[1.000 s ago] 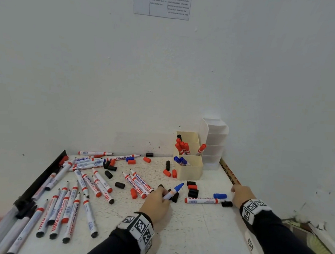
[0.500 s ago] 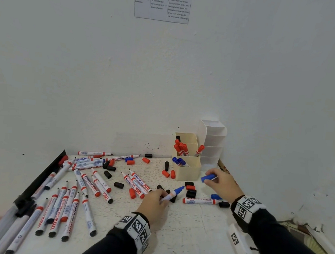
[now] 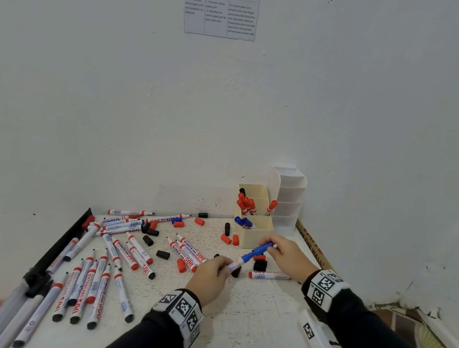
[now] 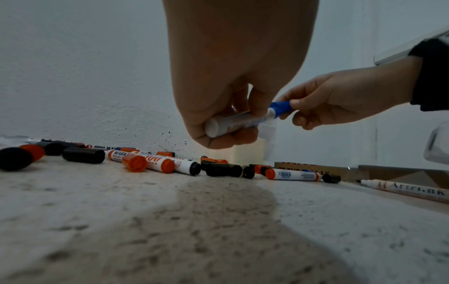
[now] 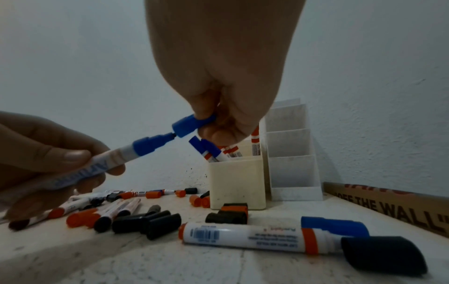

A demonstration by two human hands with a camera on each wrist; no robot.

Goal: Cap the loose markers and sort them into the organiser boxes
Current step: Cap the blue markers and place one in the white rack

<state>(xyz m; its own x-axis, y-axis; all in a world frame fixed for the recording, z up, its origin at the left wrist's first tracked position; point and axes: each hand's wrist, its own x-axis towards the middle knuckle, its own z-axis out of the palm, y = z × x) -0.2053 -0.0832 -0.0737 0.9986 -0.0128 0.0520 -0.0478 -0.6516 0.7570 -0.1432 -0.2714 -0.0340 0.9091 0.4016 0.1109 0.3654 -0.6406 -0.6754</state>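
The left hand point(image 3: 210, 274) grips a blue marker point(image 5: 102, 163) by its barrel above the table point(image 3: 239, 324). The right hand point(image 3: 289, 255) pinches a blue cap point(image 5: 192, 124) at the marker's tip, not yet pushed home. Just behind stands the cream organiser box point(image 3: 255, 234), holding red and blue markers.
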